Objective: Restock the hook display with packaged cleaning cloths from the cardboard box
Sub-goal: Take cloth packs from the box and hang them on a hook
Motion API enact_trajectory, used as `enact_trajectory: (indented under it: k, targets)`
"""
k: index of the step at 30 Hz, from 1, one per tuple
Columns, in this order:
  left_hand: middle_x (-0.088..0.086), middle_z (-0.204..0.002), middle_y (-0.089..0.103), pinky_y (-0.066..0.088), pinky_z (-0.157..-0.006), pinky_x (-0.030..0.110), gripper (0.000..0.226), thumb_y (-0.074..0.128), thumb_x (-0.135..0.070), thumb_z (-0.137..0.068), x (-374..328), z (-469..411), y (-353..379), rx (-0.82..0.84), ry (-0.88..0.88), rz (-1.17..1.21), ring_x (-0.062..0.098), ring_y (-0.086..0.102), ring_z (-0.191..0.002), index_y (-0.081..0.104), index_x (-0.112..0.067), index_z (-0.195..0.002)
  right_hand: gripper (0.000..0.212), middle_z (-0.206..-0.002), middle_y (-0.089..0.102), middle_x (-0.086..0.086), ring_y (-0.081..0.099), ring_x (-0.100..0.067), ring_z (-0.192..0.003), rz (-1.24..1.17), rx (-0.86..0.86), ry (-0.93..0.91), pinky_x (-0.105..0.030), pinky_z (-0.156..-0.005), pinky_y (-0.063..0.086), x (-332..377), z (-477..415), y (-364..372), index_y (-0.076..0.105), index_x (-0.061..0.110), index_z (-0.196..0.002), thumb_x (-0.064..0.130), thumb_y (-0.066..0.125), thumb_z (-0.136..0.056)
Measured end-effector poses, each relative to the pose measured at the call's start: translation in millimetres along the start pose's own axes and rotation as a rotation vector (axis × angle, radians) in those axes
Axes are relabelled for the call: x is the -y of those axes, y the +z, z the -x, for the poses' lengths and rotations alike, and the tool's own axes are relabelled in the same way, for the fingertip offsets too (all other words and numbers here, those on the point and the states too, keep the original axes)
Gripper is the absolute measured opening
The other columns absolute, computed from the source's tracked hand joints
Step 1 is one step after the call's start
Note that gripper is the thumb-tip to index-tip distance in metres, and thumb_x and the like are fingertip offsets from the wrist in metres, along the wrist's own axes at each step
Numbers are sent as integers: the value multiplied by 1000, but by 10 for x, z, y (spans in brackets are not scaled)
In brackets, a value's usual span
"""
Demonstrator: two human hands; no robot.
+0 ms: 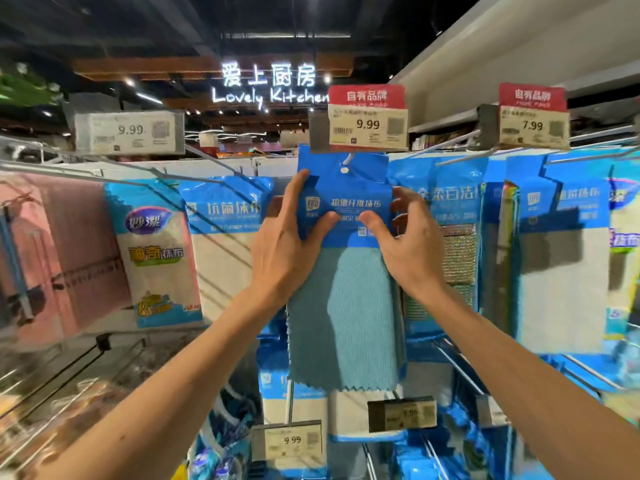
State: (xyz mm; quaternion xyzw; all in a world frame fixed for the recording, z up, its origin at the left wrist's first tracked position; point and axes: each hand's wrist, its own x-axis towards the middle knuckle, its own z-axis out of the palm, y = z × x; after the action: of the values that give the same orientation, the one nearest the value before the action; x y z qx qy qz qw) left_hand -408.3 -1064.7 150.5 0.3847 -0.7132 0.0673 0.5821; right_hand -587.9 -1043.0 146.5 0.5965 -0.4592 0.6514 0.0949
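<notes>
A packaged cleaning cloth (pixel 346 306), teal fabric under a blue card header, hangs in the middle of the hook display. Its header hole sits at the tip of a metal hook (pixel 348 160) just below a 9.99 price tag (pixel 367 128). My left hand (pixel 287 237) grips the header's left edge, thumb on the front and fingers behind. My right hand (pixel 405 237) grips the right edge the same way. The cardboard box is out of view.
Other cloth packs hang on neighbouring hooks: white cloths (pixel 221 244) to the left, scouring pads (pixel 457 251) and white cloths (pixel 564 271) to the right. Pink towels (pixel 62 251) hang at far left. More packs and price tags (pixel 291 441) fill the row below.
</notes>
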Motion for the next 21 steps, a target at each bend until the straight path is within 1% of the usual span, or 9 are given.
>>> enact_trajectory:
  k: [2, 5, 9, 12, 14, 16, 18, 19, 21]
  targets:
    - [-4, -135, 57, 52, -81, 45, 64, 54, -61, -89, 39, -19, 73, 14, -32, -51, 28, 62, -107, 23, -44, -144, 47, -97, 60, 9, 63, -20, -83, 42, 39, 9, -34, -74, 48, -55, -57, 26, 56, 20, -120, 48, 71, -86]
    - [-8, -140, 54, 46, -93, 39, 67, 58, -56, -91, 81, -17, 198, 27, -92, -49, 22, 57, -121, 30, -35, -149, 51, -104, 65, -3, 65, -26, -88, 91, 112, 27, -40, -77, 53, -168, -104, 74, 51, 20, -125, 51, 67, -88]
    - [-6, -142, 54, 45, -91, 38, 69, 56, -53, -94, 15, -19, 210, 72, -134, -60, 25, 57, -121, 26, -32, -152, 51, -111, 64, -6, 62, -26, -98, 103, 162, 37, -31, -79, 45, -173, -118, 49, 49, 20, -130, 46, 65, -90]
    - [8, -136, 57, 50, -84, 44, 74, 54, -52, -96, -49, 2, 76, 141, -126, -146, 36, 59, -113, 16, -34, -156, 46, -111, 61, -2, 57, -17, -95, 92, 245, 53, -38, -86, 49, -101, -44, -100, 51, 21, -128, 43, 66, -91]
    - [18, -131, 54, 49, -82, 46, 76, 53, -49, -97, -111, 75, -62, 218, -136, -238, 40, 56, -110, 10, -32, -158, 45, -110, 57, 0, 55, -15, -95, 105, 271, 51, -38, -85, 49, -71, 72, -256, 52, 18, -126, 40, 68, -90]
    - [19, -132, 48, 46, -82, 42, 67, 52, -48, -98, -196, 251, -237, 246, -143, -332, 39, 53, -113, 26, -26, -155, 42, -101, 53, 2, 54, -19, -94, 126, 267, 31, -41, -82, 48, -55, 259, -430, 56, 15, -121, 38, 69, -89]
    - [16, -123, 51, 43, -79, 38, 47, 54, -45, -98, -293, 525, -442, 250, -140, -391, 35, 55, -108, 52, -16, -134, 36, -93, 51, 2, 52, -19, -88, 113, 274, 6, -41, -78, 49, -37, 513, -612, 59, 15, -114, 37, 70, -88]
    - [14, -114, 55, 44, -77, 38, 39, 55, -44, -97, -338, 685, -564, 271, -147, -411, 34, 56, -102, 59, -14, -121, 34, -91, 52, 2, 53, -18, -85, 96, 282, -19, -41, -76, 49, -28, 666, -690, 60, 14, -111, 36, 72, -87]
    - [6, -101, 58, 46, -71, 37, 32, 57, -46, -95, -427, 1033, -857, 343, -180, -467, 30, 58, -93, 61, -17, -108, 32, -90, 56, 1, 54, -14, -80, 45, 326, -66, -36, -72, 50, 20, 1034, -827, 63, 13, -106, 36, 74, -85]
